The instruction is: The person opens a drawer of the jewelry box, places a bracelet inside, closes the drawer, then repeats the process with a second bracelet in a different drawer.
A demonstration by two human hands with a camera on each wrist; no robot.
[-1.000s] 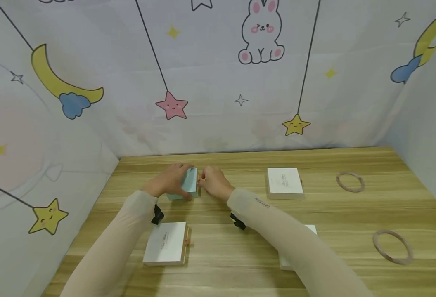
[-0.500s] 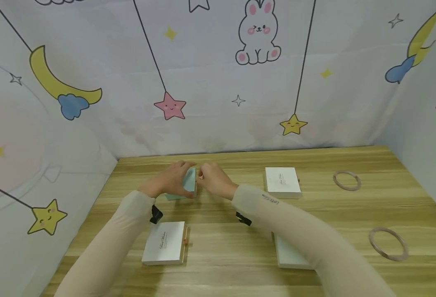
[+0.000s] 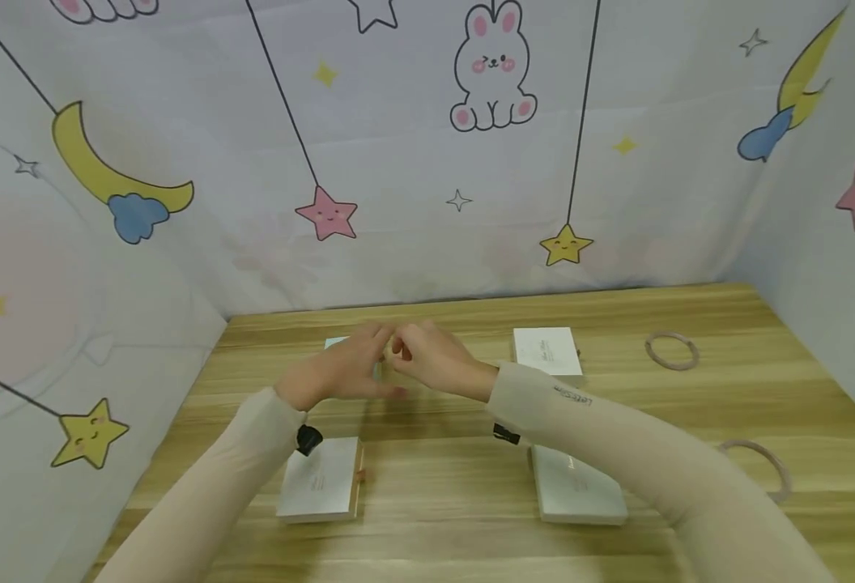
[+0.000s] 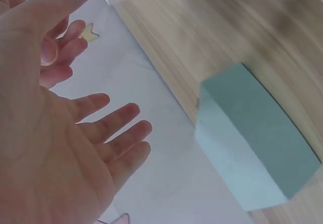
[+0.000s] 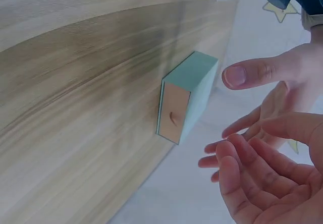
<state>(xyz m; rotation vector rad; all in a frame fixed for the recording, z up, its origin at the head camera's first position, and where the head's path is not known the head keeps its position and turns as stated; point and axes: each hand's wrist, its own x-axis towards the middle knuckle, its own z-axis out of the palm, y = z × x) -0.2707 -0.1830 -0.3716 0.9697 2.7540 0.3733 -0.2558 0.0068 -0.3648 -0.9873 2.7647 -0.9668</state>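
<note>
A small teal box (image 5: 194, 90) lies flat on the wooden table (image 3: 661, 405) near the back wall. Its tan drawer front (image 5: 173, 114) has a small pull. In the head view only a pale corner of the teal box (image 3: 336, 342) shows behind my hands. My left hand (image 3: 350, 368) hovers just above it with the palm spread and the fingers (image 4: 113, 125) straight, touching nothing. My right hand (image 3: 431, 360) hangs beside it, fingers (image 5: 252, 173) loosely curved and empty. The two hands nearly meet at the fingertips.
Three white boxes lie flat: one at the back right (image 3: 547, 351), one front left (image 3: 318, 479), one front centre (image 3: 576, 486) under my right forearm. Two pale rings (image 3: 671, 351) (image 3: 759, 461) lie at the right. Printed cloth walls (image 3: 398, 162) enclose the back and sides.
Both hands have let go of the teal box and risen off it. The box, held up on edge before, now lies flat on the table.
</note>
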